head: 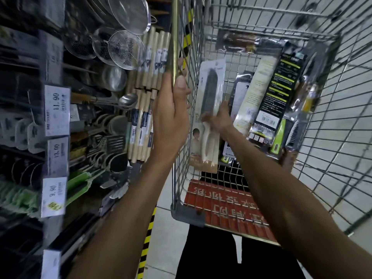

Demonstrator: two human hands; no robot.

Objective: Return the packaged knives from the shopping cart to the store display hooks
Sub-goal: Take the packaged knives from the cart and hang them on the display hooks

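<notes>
Place: the kitchenware aisle of a shop.
Prices: printed price tags (57, 110) reading 11.90, 13.00 and 9.90.
Stock: wire strainers (125, 49), ladles (127, 100) and wooden-handled tools (141, 125) hung in rows, several of each.
Trolley: a wire shopping cart (175, 37) holding barcoded packaged knives (209, 109).
Floor: a yellow-and-black hazard stripe (148, 238).

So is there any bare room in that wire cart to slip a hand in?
Yes: bare mesh shows between the white-handled packaged knife the right hand grips and the red sign, and beside the brass cart rail the left hand holds. Middle and right are crowded with overlapping packs.
</notes>
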